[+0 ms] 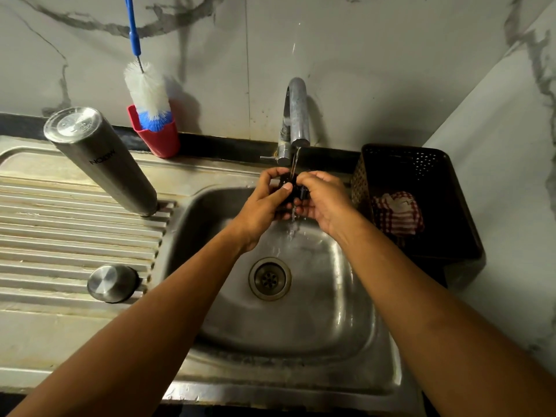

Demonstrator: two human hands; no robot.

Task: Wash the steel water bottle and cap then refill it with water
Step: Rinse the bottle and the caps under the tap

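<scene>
One steel bottle (103, 159) stood upside down on the ribbed drainboard (75, 233), left of the basin. Dark lettering on its side ran upside down and looked like MILTON. Its upturned base carried stamped writing too small to read. One round steel cap (112, 282) sat on the same drainboard, nearer the person and well apart from the bottle.

Both hands were over the sink (355, 299), under the one tap (298, 115), where water (295, 156) was running. The left hand (264, 203) and the right hand (323, 200) had their fingers curled round one small dark piece (289, 188) held between them in the stream. What the piece was could not be told, as the fingers hid most of it.

Against the marble-patterned wall stood one red cup (159, 141) holding one bottle brush (147, 91) with white and blue bristles and a blue handle. Right of the basin sat one dark perforated basket (436, 164), with one red-and-white checked cloth (397, 213) inside it. One round drain (270, 278) lay at the basin's bottom.
</scene>
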